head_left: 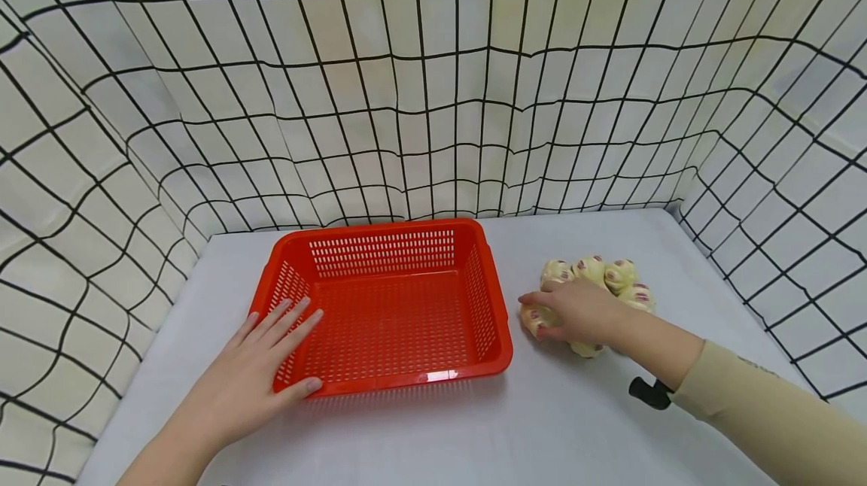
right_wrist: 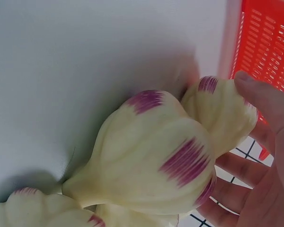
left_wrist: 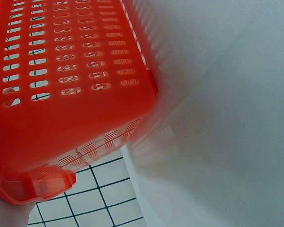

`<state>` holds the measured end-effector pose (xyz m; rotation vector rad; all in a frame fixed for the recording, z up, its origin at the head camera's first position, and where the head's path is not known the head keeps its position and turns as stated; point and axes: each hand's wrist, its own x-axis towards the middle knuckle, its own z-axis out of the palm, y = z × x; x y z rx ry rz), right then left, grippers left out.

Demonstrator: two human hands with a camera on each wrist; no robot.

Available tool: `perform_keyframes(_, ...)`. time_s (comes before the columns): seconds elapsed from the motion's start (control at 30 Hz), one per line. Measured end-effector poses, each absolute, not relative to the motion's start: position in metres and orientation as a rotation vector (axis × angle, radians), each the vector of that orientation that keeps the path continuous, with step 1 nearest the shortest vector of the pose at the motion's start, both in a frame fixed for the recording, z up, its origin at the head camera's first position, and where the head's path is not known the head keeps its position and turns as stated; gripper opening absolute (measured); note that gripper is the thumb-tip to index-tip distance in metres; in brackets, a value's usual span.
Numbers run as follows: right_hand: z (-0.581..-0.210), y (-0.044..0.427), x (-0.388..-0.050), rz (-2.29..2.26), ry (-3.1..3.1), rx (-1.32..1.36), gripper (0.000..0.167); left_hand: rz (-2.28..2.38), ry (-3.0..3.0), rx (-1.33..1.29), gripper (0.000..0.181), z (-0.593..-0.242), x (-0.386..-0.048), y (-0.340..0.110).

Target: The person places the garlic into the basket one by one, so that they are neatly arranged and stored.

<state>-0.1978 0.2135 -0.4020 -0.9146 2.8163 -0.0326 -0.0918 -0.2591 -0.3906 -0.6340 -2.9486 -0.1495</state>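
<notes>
My left hand (head_left: 247, 377) lies with spread, straight fingers across the left rim of a red plastic basket (head_left: 379, 387). In the left wrist view the slotted outer wall of the basket (left_wrist: 71, 120) fills the left side. Right of the basket, my right hand (head_left: 585, 311) reaches over a cluster of garlic bulbs (head_left: 621, 275), cream with purple streaks. Its thumb and fingers pinch the leftmost garlic bulb (right_wrist: 220, 113). A larger-looking garlic bulb (right_wrist: 149, 153) sits close beside it in the right wrist view, near the fingers. The hand hides part of the cluster in the head view.
A white cloth (head_left: 542, 426) covers the table. Black netting (head_left: 457, 102) over white sheeting rises at the back and both sides. The basket's perforated floor (head_left: 393, 320) shows with nothing on it.
</notes>
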Motion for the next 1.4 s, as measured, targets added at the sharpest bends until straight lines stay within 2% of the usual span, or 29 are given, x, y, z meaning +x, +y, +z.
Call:
perform_keyframes(0.27, -0.399, 0.212, -0.196, -0.020, 2.814, -0.884, 0.056, -0.165, -2.969, -0.640, 0.088, -0.389, -0.091, -0.258)
perform_keyframes(0.87, -0.398, 0.214, -0.197, -0.033, 2.814, -1.002, 0.044, -0.182, -2.964, -0.636, 0.088, -0.390, -0.090, -0.259)
perform_keyframes(1.2, -0.405, 0.212, -0.196, -0.046, 2.775, -1.045, 0.045, -0.174, -2.939, -0.645, 0.088, -0.393, -0.092, -0.260)
perform_keyframes(1.4, -0.401, 0.215, -0.194, -0.093, 2.773, -1.007, 0.051, -0.163, -2.919, -0.652, 0.088, -0.395, -0.093, -0.262)
